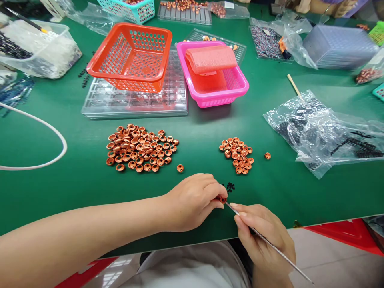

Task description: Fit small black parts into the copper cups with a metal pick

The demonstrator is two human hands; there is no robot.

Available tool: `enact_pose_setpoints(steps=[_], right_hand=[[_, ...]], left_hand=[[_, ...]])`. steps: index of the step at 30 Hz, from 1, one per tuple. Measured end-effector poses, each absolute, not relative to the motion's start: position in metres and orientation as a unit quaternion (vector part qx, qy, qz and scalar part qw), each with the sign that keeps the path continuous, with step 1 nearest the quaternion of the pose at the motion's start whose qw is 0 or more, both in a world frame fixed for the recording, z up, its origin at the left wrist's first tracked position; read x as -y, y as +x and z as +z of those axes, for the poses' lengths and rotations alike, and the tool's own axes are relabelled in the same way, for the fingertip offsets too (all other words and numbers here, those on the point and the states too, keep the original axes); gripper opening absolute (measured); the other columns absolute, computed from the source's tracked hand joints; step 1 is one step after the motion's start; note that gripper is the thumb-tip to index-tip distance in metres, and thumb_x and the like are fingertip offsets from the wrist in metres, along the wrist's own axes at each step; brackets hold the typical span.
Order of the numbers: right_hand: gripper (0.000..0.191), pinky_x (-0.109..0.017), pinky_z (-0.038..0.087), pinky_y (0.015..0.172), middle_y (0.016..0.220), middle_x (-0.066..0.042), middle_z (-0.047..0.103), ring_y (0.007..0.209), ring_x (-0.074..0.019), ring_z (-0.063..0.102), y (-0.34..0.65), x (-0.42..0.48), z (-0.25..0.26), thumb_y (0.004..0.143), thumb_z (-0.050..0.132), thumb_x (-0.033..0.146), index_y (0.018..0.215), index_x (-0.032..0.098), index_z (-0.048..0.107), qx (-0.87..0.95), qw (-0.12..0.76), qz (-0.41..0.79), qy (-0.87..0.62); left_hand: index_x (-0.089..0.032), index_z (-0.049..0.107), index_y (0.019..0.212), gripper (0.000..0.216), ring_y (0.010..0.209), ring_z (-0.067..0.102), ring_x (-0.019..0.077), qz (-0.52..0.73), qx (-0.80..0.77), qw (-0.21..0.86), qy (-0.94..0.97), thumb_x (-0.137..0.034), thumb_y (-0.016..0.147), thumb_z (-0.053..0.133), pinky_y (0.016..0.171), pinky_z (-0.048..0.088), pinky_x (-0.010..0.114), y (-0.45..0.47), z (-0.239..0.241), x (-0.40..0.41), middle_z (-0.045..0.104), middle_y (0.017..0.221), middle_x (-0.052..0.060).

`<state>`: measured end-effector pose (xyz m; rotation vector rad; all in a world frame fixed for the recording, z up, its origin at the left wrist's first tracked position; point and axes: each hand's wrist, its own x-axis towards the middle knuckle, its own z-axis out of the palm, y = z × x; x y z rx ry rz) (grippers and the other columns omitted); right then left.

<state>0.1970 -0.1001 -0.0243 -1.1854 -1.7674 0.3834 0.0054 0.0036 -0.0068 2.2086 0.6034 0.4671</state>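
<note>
My left hand [196, 202] pinches a small copper-coloured cup [222, 199] between thumb and fingertips. In my right hand [265, 236] is a thin metal tweezer-like tool [279, 253], gripped like a pen, its tip at the cup. Whether the tip touches a part inside the cup I cannot tell. Tiny black pieces [230, 187] lie just beyond my fingertips. A large pile of copper cups [141, 149] spreads beyond my left forearm, with one single cup [180, 168] apart from it. A smaller pile of cups [237, 154] sits farther right, and another lone cup [267, 155] lies beside it.
Behind the piles, an orange basket [130, 76] rests on stacked clear trays [135, 108]. Beside it stands a pink basket [220, 100] holding red foam sheet [211, 59]. Plastic bags [315, 128] of black parts lie right. A white cable [61, 140] loops at left. Another person's hand [345, 7] shows top right.
</note>
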Motion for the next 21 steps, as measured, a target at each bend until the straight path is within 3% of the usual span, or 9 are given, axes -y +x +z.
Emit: enact_pose_setpoints(steps=[12,21], right_hand=[[0.035,-0.033,0.057,0.068,0.101,-0.005,0.071,0.085,-0.0179,0.068,0.1937,0.1003,-0.0242,0.079,0.063,-0.001,0.107,0.020,0.061,0.702,0.474,0.154,-0.509],[0.036,-0.033,0.057,0.070,0.100,-0.008,0.070,0.085,-0.0191,0.068,0.1957,0.0999,-0.0246,0.076,0.064,-0.004,0.106,0.016,0.061,0.713,0.470,0.153,-0.497]], left_hand=[[-0.014,0.056,0.092,0.007,0.075,0.056,0.0168,0.184,-0.232,0.392,0.871,-0.011,0.090,0.050,0.072,0.045,0.031,0.0053,-0.0061,-0.0041,0.067,0.084,0.004],[-0.015,0.056,0.092,0.008,0.074,0.056,0.0167,0.186,-0.233,0.382,0.875,-0.013,0.091,0.049,0.071,0.045,0.030,0.0056,-0.0061,-0.0039,0.067,0.083,0.004]])
